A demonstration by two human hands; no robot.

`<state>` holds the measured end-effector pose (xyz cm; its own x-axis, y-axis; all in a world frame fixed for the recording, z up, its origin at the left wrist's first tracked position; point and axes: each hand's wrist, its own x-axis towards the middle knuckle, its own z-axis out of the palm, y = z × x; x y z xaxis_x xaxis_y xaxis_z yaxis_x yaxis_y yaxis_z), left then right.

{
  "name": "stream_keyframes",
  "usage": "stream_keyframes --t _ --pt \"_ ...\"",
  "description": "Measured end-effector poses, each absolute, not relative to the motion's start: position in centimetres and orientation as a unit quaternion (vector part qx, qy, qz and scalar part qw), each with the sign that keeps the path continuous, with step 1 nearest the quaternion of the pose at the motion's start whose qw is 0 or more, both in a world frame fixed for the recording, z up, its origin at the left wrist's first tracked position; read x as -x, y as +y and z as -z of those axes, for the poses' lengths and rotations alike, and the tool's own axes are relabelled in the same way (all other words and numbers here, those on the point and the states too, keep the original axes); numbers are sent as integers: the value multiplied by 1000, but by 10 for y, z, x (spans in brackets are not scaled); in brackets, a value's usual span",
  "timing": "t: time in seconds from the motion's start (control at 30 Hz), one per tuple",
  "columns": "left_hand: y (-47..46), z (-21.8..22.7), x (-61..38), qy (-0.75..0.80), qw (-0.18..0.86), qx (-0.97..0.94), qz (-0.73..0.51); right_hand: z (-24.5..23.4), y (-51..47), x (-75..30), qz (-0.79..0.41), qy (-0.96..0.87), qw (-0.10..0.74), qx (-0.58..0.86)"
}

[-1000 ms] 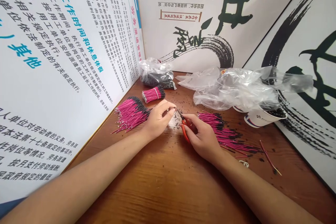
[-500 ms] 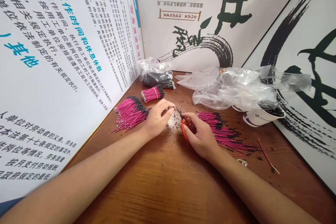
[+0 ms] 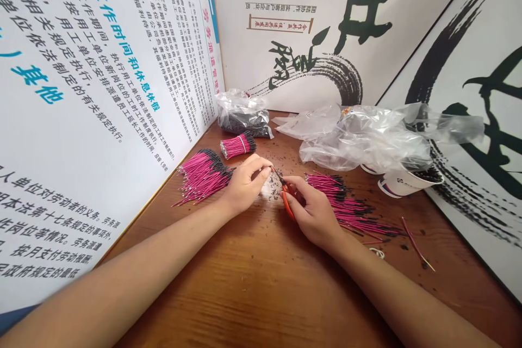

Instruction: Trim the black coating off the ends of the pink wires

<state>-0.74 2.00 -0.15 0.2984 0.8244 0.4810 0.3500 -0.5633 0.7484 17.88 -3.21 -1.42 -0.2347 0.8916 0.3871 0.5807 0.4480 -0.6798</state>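
Observation:
My right hand (image 3: 314, 213) is closed round red-handled cutters (image 3: 286, 199), whose tip points up and left toward my left hand. My left hand (image 3: 246, 183) pinches something thin at its fingertips, right at the cutter tip; it is too small to name. A fanned pile of pink wires with black ends (image 3: 203, 175) lies just left of my left hand. Another pile of pink wires (image 3: 351, 208) lies under and to the right of my right hand. Small black bits (image 3: 272, 187) are scattered on the wood between the hands.
A tied bundle of pink wires (image 3: 237, 146) and a plastic bag of black pieces (image 3: 243, 117) sit at the back. Crumpled clear bags (image 3: 373, 136) and a paper cup (image 3: 403, 181) lie at the right. A single wire (image 3: 416, 246) and a rubber band (image 3: 379, 253) lie on the table (image 3: 261, 293). Printed boards wall in three sides.
Both hands stay in place; only the view shifts slightly. The cutters and the left fingertips remain together at the same spot.

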Motion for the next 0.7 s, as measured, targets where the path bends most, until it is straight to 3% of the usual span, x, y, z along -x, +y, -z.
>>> stream_keyframes --t 0.7 --pt "20 0 7 387 267 -763 -443 14 -32 -179 -191 -764 376 488"
